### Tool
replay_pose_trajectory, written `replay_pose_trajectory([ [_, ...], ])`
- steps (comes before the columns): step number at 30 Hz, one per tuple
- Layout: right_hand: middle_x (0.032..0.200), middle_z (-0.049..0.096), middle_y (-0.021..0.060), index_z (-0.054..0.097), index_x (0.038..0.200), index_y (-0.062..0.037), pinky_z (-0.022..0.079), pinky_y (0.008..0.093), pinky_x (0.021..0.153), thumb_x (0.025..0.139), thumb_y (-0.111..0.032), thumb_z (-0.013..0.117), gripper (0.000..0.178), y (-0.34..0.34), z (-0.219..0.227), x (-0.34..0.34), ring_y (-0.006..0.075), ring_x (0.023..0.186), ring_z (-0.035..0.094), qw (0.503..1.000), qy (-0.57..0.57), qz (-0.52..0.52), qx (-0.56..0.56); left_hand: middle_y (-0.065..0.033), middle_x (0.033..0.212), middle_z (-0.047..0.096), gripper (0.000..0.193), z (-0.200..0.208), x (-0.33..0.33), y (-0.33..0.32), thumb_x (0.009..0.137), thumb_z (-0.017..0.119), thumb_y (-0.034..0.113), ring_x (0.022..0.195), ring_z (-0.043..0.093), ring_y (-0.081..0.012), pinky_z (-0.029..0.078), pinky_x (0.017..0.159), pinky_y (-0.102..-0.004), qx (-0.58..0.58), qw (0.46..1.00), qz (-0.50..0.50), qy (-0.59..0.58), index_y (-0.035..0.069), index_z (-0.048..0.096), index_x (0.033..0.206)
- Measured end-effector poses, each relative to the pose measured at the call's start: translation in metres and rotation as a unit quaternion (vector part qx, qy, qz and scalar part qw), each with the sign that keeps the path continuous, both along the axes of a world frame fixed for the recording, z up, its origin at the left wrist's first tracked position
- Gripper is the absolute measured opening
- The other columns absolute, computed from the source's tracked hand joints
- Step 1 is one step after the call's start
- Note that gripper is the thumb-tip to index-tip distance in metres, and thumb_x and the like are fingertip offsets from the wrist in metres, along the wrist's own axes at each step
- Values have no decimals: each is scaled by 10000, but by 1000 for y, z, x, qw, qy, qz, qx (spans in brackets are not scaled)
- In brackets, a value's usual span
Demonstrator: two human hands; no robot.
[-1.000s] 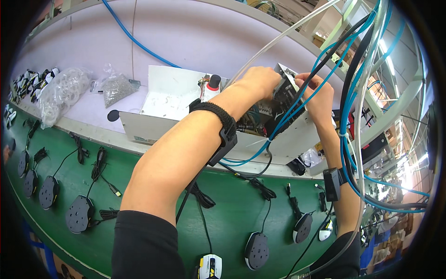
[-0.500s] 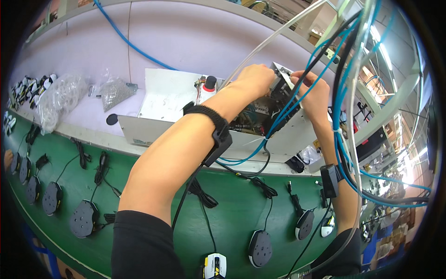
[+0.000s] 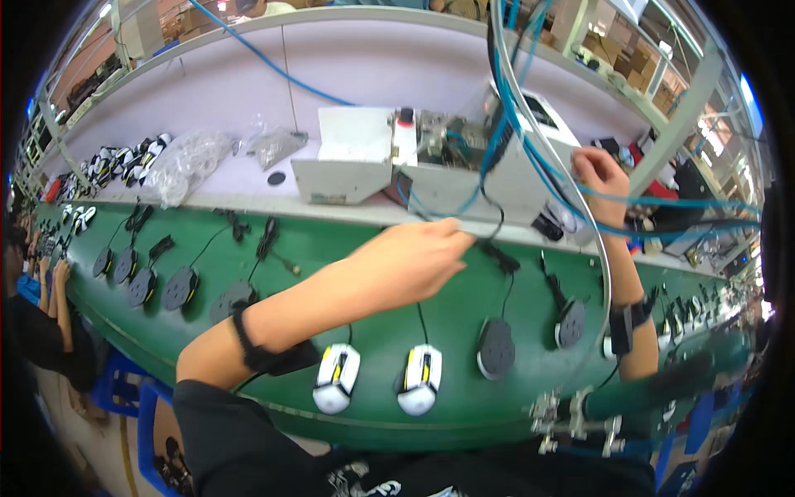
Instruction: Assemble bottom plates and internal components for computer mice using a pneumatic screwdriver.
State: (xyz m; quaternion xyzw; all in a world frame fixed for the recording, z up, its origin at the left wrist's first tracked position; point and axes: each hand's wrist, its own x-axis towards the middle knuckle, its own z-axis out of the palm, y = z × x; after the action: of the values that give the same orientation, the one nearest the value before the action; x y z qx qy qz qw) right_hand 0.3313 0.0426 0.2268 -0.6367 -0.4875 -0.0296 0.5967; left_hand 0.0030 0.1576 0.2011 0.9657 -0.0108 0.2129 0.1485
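Observation:
My left hand [image 3: 426, 258] is over the green conveyor belt [image 3: 377, 302], near its far edge; its fingers are bent and smeared by motion, so I cannot tell if they hold anything. My right hand [image 3: 603, 184] is raised beside the right end of an open white machine box [image 3: 517, 195], fingers curled together; anything inside them is hidden. Below my left hand, two white-and-yellow computer mice [image 3: 420, 379] lie top side up on the belt. Upside-down mice with dark undersides [image 3: 497, 348] lie to their right, cables bundled beyond them.
Blue and black tubes [image 3: 507, 124] hang in front of the machine. A metal-fitted green rod [image 3: 662, 389] crosses at lower right. Clear plastic bags [image 3: 195, 161] and several mouse shells [image 3: 124, 161] lie on the back shelf. A co-worker's arms [image 3: 60, 286] show at far left.
My left hand has left the machine and come down over the belt. My right hand has moved off the machine's top to its right side. The view has shifted, showing more belt.

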Motion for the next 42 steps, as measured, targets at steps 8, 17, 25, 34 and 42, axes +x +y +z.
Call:
replay_pose_trajectory([
  [8,856,666,66,641,976,16,492,279,746,910,-91,614,128,-253,-160,-35,155,798,630,982,186,10,-38,-102,854,626,284,-28,-151,-121,747,762,50,805,622,-258,499,696,-359,-103,985,132,33,8,661,1010],
  [17,1226,585,186,609,949,-7,390,446,1002,945,-174,572,172,-283,-176,-4,368,1136,522,960,-181,-187,-109,-175,1363,482,594,-126,-155,-184,720,800,159,1273,425,-396,331,1066,-484,17,945,326,19,74,592,1270],
  [25,990,640,240,627,982,11,517,499,738,945,-175,501,227,-191,-214,1,431,892,625,917,-220,-224,-247,-266,1417,445,652,-172,-168,-149,711,821,236,1272,457,-439,371,1075,-481,-28,932,361,15,42,589,1288],
  [34,1170,581,23,535,1318,-37,447,296,888,968,-148,505,368,-234,-287,47,150,983,532,975,-206,10,-86,-271,1369,434,563,-183,-134,-143,745,770,136,1237,464,-442,433,1035,-471,-84,932,351,-39,104,590,1278],
  [42,1231,587,191,549,984,44,413,387,937,1043,-260,384,351,-200,-229,-45,319,1034,554,946,-230,-29,-225,-241,1397,420,623,-171,-175,-98,723,804,186,1253,455,-409,434,1037,-455,-49,952,301,21,155,582,1304],
])
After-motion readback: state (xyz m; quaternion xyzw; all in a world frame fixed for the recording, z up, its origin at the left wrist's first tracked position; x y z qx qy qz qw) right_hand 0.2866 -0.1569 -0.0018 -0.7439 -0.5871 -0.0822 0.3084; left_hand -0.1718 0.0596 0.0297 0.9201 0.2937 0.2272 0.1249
